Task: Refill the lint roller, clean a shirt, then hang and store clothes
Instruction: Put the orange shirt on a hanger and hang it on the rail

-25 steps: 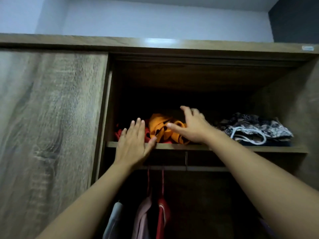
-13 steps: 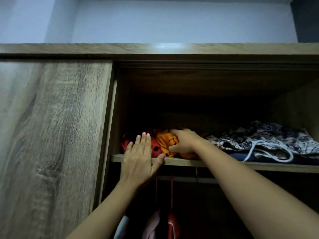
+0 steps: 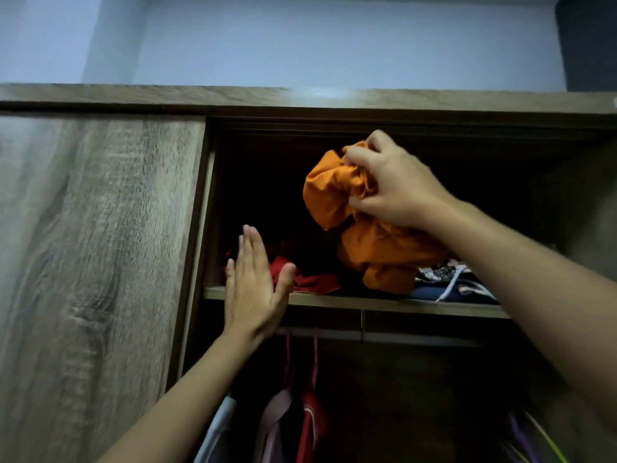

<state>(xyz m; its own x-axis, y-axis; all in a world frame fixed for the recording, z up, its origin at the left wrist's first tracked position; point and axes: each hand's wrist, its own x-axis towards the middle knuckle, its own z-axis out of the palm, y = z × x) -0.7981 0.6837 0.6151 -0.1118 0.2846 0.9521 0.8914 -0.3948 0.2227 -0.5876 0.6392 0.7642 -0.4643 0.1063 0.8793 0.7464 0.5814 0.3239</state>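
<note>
1. Cloth is what matters in the head view: the crumpled orange fabric garment (image 3: 374,235) is soft and light, judging by how it bunches and droops. The right hand (image 3: 397,185) is clenched on a fistful of its top, raised above the wooden wardrobe shelf (image 3: 384,303), with the lower folds hanging to near the shelf's front edge.
2. A bunch of fabric looks the best place to hold; loose ends may snag neighbouring clothes.
3. The left hand (image 3: 253,289) is flat and empty at the shelf's left front corner, beside the rumpled red cloth (image 3: 310,280).
4. Patterned folded clothes with a white drawstring (image 3: 447,279) lie to the right, close by.
5. Room overhead is dark and open; the wood-grain sliding door (image 3: 93,262) closes off the left.
</note>
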